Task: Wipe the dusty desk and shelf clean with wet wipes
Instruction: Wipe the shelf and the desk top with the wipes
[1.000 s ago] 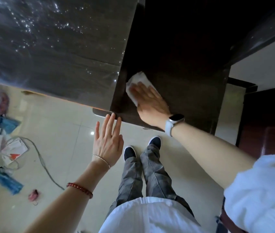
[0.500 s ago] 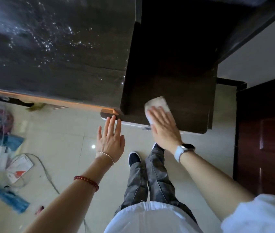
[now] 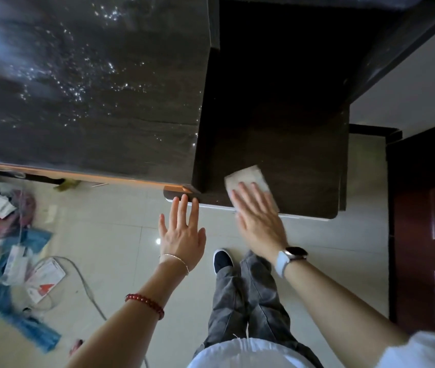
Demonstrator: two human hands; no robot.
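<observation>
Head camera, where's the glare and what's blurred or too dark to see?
Head view: glare speckles and pale streaks on the desk top; the shelf recess is nearly black; floor clutter at left is smeared; the right hand on the wipe is slightly soft; edges bend from wide-angle distortion.

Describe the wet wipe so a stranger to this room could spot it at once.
Find the dark lower shelf to the right of the glossy desk top. Near its front edge, the right hand presses flat on the wet wipe. It is the only pale, folded rectangle on that dark surface.
</observation>
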